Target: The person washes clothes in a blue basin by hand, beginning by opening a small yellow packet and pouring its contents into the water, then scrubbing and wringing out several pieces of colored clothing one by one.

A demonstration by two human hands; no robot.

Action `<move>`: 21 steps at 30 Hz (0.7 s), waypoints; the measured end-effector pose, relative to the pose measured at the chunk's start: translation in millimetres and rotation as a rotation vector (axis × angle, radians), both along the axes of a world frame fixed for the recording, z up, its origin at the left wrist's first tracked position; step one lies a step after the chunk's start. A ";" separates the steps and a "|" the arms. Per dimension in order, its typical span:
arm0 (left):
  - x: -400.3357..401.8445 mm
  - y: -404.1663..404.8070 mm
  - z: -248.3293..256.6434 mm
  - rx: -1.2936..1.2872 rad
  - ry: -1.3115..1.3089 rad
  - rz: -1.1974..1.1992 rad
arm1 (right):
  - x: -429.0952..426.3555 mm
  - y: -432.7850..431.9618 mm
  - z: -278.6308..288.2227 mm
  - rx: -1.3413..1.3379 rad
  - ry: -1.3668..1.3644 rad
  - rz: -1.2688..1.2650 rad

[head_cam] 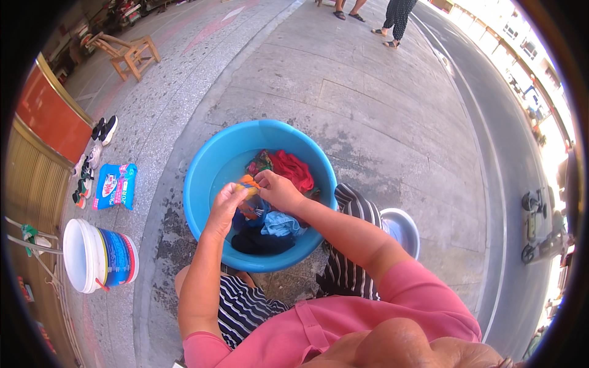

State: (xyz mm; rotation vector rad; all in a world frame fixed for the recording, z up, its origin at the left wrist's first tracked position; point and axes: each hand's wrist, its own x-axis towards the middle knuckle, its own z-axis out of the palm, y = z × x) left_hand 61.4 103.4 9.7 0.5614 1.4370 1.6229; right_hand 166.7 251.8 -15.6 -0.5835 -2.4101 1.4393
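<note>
My left hand [226, 202] pinches a small orange and yellow cloth piece [248, 181] above a large round blue plastic basin [202, 154]. From the other side, my right hand [279, 189] has its fingertips on the same piece; part of it is hidden by the fingers. Below my hands, water and several wet garments fill part of the basin. A red garment [294, 168] lies at the far right beside a patterned dark cloth [260, 162]. Nearer to me are a light blue cloth [281, 224] and a black garment [262, 242].
A blue and pink detergent bag [116, 186] and a white bucket [83, 255] stand at left, with several shoes [108, 130] by the shutter. A small grey basin [407, 230] sits behind my right knee. Farther off are a wooden chair [131, 55], two people's legs [396, 20] and a road [497, 138].
</note>
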 end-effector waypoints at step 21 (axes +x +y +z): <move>-2.0 5.9 -6.1 -0.045 0.118 0.161 | -5.9 3.0 -18.4 -0.268 0.105 0.051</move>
